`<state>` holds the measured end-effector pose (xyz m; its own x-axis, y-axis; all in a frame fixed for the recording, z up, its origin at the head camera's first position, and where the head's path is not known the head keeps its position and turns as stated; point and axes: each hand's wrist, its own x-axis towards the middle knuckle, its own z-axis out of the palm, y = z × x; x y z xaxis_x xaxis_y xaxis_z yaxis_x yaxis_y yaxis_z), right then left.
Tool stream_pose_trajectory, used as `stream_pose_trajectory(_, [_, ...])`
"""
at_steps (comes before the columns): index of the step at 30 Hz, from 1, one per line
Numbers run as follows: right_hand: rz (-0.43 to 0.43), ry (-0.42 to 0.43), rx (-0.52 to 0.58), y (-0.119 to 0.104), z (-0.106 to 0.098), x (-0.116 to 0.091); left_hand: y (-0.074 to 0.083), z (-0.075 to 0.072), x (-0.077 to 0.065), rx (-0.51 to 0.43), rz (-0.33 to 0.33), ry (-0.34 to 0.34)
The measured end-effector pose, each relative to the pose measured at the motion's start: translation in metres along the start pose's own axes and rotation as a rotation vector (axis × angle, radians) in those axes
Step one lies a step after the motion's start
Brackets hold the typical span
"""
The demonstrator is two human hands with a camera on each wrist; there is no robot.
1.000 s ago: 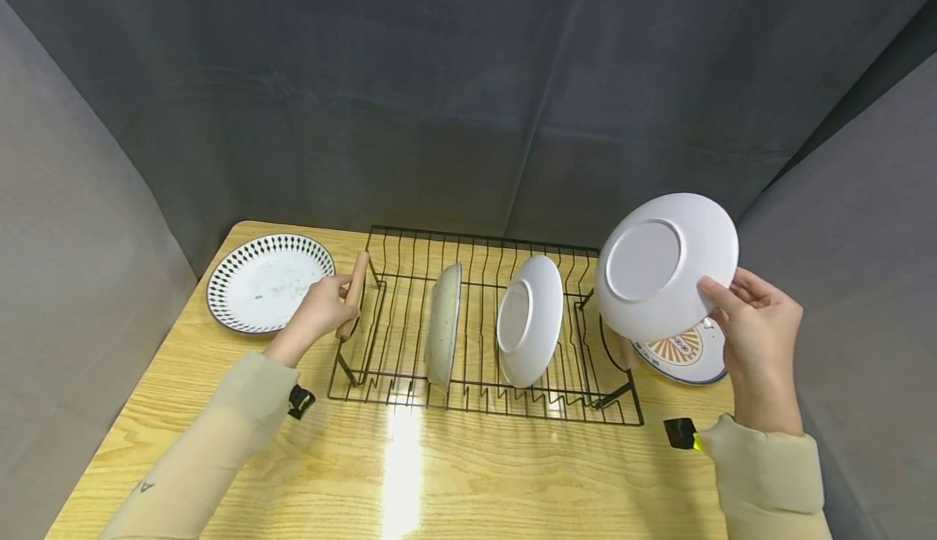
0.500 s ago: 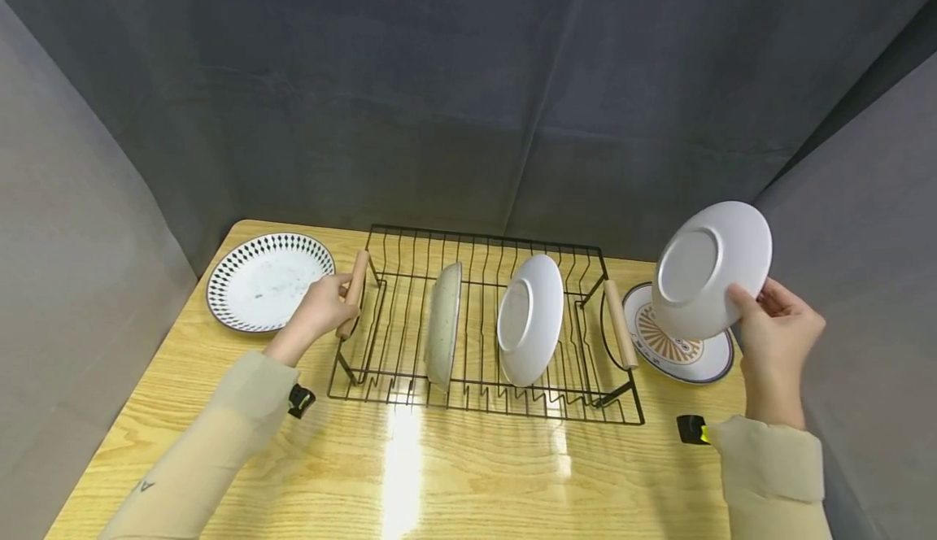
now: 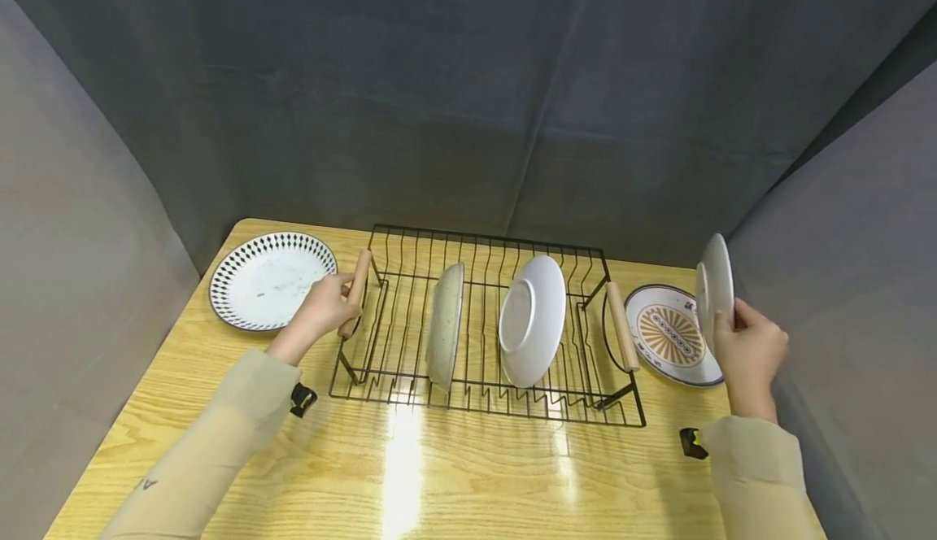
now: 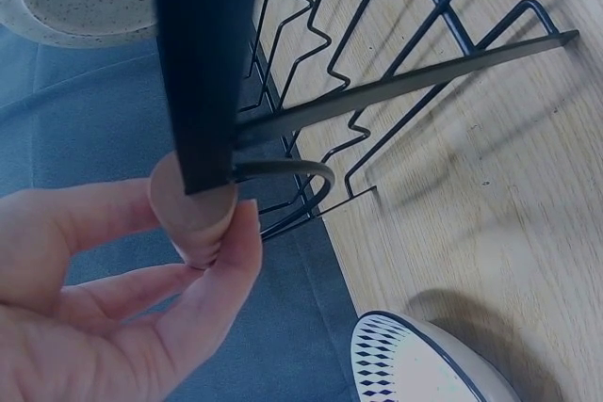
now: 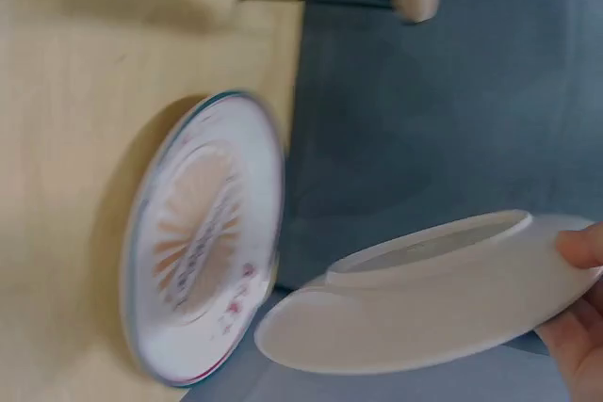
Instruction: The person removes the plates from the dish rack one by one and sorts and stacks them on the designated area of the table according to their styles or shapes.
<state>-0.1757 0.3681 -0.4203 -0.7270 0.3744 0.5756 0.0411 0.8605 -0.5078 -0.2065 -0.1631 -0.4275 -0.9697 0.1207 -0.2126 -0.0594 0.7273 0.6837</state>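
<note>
My left hand [image 3: 322, 306] grips the wooden handle [image 4: 193, 209] at the left end of a black wire dish rack [image 3: 483, 403]. My right hand [image 3: 750, 350] pinches a white plate [image 5: 415, 322] by its edge. That plate is tilted nearly on edge over the right side of a plate with an orange sunburst pattern [image 3: 669, 337], which lies face up right of the rack. In the rack, a speckled bowl-like dish [image 3: 443, 328] and a white plate [image 3: 538, 320] stand on edge, apart from each other.
A white plate with a black diamond rim [image 3: 271, 280] lies on the wooden table [image 3: 468, 483] left of the rack. The rack's right wooden handle [image 3: 622, 327] stands close to the sunburst plate. Dark cloth [image 3: 439, 117] hangs behind the table.
My right hand has carried the white plate rightward and lower, turning it from broad underside view to nearly edge-on, uncovering the sunburst plate. The left hand stays on the handle.
</note>
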Motion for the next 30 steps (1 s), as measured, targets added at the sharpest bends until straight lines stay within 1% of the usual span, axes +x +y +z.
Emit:
stream_pose_trajectory(2, [-0.091,-0.006,-0.036,0.007,0.005,-0.004,0.0,0.0,0.0,0.002,0.001,-0.001])
stream_pose_trajectory(6, [-0.246,-0.062,-0.083,0.02,0.016,-0.011,-0.001,0.0,-0.001,0.011,0.009,0.007])
stream_pose_trajectory(9, [-0.33,-0.109,-0.126,0.028,0.022,-0.017,-0.001,0.0,-0.001,0.013,0.008,0.007])
stream_pose_trajectory(13, [-0.402,-0.173,-0.183,0.04,0.031,-0.025,0.001,0.0,-0.001,0.005,-0.003,-0.002])
stream_pose_trajectory(17, [-0.447,-0.227,-0.22,0.052,0.038,-0.035,0.001,0.0,-0.001,0.003,-0.005,-0.005])
stream_pose_trajectory(22, [-0.46,-0.243,-0.261,0.061,0.042,-0.044,0.001,0.0,-0.002,0.001,0.005,0.002])
stream_pose_trajectory(26, [-0.475,-0.252,-0.27,0.064,0.045,-0.047,0.001,-0.001,-0.003,0.01,0.019,0.02])
stream_pose_trajectory(30, [-0.486,-0.272,-0.282,0.066,0.048,-0.049,0.001,-0.001,-0.002,0.019,0.026,0.023])
